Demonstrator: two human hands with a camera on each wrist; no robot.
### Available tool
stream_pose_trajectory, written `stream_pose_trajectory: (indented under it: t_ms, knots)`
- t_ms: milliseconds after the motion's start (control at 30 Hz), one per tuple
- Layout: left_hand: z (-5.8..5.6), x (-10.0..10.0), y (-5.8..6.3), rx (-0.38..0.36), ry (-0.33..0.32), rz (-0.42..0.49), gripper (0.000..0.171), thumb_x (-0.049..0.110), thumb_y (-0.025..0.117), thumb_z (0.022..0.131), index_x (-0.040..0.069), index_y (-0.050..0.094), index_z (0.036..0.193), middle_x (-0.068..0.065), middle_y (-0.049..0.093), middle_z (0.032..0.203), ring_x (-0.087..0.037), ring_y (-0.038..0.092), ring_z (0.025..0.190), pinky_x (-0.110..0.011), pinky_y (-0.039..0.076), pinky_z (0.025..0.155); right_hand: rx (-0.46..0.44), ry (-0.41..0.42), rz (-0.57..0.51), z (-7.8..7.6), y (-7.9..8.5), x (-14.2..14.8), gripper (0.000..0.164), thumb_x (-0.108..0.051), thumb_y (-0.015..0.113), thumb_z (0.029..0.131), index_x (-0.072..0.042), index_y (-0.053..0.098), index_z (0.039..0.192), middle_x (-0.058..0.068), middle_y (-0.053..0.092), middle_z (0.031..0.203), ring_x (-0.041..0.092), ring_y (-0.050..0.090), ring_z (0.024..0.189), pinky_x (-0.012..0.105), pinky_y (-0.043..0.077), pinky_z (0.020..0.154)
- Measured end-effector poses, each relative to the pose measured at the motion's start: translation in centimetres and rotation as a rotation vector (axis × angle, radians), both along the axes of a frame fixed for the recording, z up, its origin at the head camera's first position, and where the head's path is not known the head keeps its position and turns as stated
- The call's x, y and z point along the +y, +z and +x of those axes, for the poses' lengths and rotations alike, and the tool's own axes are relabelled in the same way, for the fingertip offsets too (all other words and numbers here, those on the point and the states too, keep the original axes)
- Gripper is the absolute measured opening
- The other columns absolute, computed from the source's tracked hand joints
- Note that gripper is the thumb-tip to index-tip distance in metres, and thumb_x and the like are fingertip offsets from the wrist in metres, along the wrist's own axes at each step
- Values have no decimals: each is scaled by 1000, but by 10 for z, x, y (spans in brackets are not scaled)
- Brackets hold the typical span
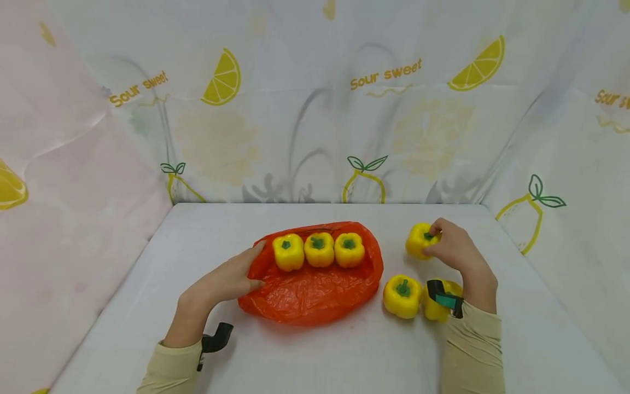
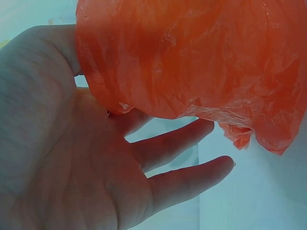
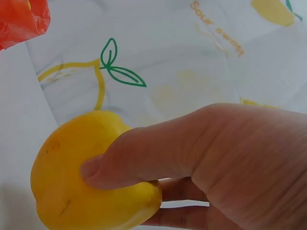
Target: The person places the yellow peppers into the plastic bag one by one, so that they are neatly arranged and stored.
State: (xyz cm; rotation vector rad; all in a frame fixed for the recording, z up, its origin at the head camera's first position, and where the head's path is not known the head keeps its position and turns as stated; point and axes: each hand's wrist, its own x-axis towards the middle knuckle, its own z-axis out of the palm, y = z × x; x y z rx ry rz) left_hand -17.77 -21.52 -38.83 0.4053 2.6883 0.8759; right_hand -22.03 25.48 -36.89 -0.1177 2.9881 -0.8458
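Two sleeves [image 1: 473, 350] show, right hand [image 1: 458, 246] gripping one pepper [image 1: 416, 241], two loose [image 1: 402, 300], left hand [image 1: 223, 280] spread against one red bag [image 1: 315, 298] of three [image 1: 319, 250].

Red thin-plastic bag [image 1: 307, 298] on white table [image 1: 536, 350]. In bag, toward its back: row of three yellow blocky bell peppers [image 1: 319, 250]. Left hand [image 1: 223, 282] at bag's left edge. Right of bag, toward back: fourth yellow pepper [image 1: 417, 241] in right hand [image 1: 458, 249]; toward front: two yellow peppers [image 1: 402, 297], side by side. Behind bag: white printed-fabric backdrop [image 1: 315, 65].

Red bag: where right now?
In the head view, mid-table, the red bag has the left hand at its left edge and a loose yellow pepper just right.
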Motion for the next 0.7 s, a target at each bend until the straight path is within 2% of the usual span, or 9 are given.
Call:
stream_pose_trajectory:
  t_ms: [467, 700]
  knots:
    - [2, 0, 3, -3, -3, -2, 85, 18, 67, 91, 10, 17, 160, -12, 33, 161, -36, 35, 147, -59, 34, 116, 8, 21, -10, 7, 23, -32, 47, -20, 70, 81, 2, 50, 118, 22, 58, 116, 33, 54, 95, 42, 49, 84]
    - [3, -1, 5, 2, -16, 11, 81, 10, 61, 90, 12, 19, 159, -10, 37, 158, -33, 40, 142, -57, 41, 112, 43, 57, -13, 15, 36, -48, 41, -19, 69, 81, 0, 52, 114, 18, 59, 109, 31, 53, 94, 39, 47, 82]
